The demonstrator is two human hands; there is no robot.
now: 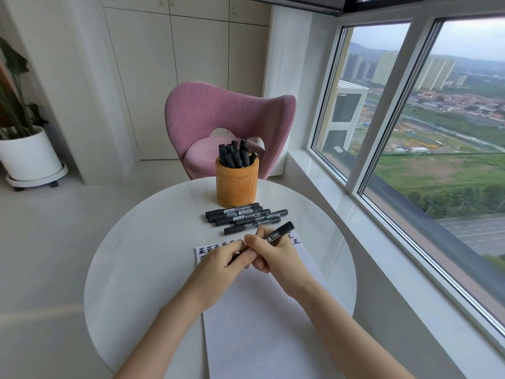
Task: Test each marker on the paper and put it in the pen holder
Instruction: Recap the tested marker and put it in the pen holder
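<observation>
Hands meet in the centre of the frame, above the upper part of the paper [259, 310]. The right hand [270, 253] has its fingers curled around the barrel of a black marker [282, 229], which is tilted, with its far end pointing to the upper right. The left hand [228, 255] pinches the near, lower end of the same marker with thumb and fingers. I cannot tell if the cap is on or off, because the fingers hide this end.

The paper lies on a round white table [136, 242] and reaches the bottom edge of the frame. Along its top edge there is a row of thick black written signs [216, 248], partly covered by the hands.

Just above the hands, other markers [246, 216] lie side by side on the table, close together and almost parallel. Behind them, toward the top of the table, stands the pen holder [237, 184], an orange-brown carved cylinder. Standing markers [237, 155] fill it and lean in different directions.

Beyond the table is a pink chair [218, 113]. A large window [437, 132] takes the right side of the frame, and a white plant pot [30, 154] stands on the floor at the left edge.
</observation>
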